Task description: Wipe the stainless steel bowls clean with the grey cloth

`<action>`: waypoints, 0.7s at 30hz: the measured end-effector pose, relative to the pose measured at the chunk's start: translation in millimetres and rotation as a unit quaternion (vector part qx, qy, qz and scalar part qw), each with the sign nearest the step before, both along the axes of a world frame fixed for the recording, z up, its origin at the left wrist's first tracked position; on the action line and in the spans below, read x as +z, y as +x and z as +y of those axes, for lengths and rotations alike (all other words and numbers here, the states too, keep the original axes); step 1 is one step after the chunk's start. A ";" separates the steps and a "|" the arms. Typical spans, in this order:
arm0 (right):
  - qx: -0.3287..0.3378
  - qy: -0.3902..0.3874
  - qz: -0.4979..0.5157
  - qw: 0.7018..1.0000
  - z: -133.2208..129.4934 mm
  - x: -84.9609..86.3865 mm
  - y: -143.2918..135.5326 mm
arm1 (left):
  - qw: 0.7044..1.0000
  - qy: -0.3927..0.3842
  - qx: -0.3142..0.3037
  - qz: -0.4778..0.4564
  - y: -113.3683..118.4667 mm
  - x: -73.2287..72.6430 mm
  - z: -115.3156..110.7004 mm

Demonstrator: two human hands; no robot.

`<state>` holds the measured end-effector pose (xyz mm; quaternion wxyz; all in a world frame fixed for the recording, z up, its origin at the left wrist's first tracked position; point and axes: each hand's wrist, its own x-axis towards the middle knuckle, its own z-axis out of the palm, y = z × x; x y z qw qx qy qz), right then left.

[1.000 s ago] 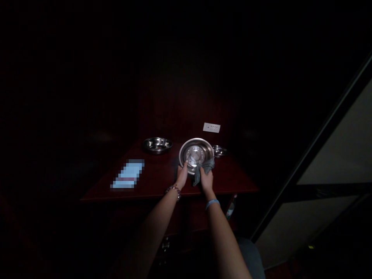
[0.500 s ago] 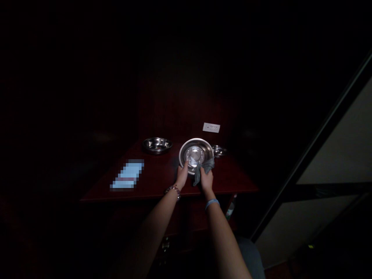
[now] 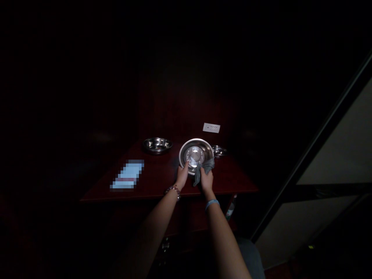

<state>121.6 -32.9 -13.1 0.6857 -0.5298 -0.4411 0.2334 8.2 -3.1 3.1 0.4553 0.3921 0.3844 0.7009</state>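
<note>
From here I can read no lettering; the label (image 3: 230, 212) on the bottle (image 3: 233, 205) is too small and dim.

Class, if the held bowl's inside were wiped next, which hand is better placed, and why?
Probably the right hand: it holds the gray cloth against the held bowl, while the left hand grips that bowl without any cloth.

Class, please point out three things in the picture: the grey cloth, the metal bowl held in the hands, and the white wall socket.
Grey cloth (image 3: 208, 166): head view, on its bunched upper part.
Metal bowl (image 3: 195, 154): head view, on its inner base.
White wall socket (image 3: 211, 128): head view, on its faceplate.
</note>
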 end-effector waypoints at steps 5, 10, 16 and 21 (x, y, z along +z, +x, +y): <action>-0.006 -0.038 0.009 0.999 -2.7 4.5 -1.4 | 1.000 0.009 -0.002 0.000 -0.2 -2.1 2.0; -0.011 -0.041 0.008 0.999 -4.3 6.6 -1.9 | 1.000 0.010 0.000 0.002 -0.1 -4.1 3.9; -0.012 -0.039 0.008 0.999 -4.2 5.6 -1.6 | 1.000 0.011 -0.006 -0.005 -0.1 -3.5 3.4; -0.011 -0.036 0.006 0.999 -4.8 6.2 -1.1 | 1.000 0.015 -0.005 0.001 -0.6 -3.5 2.1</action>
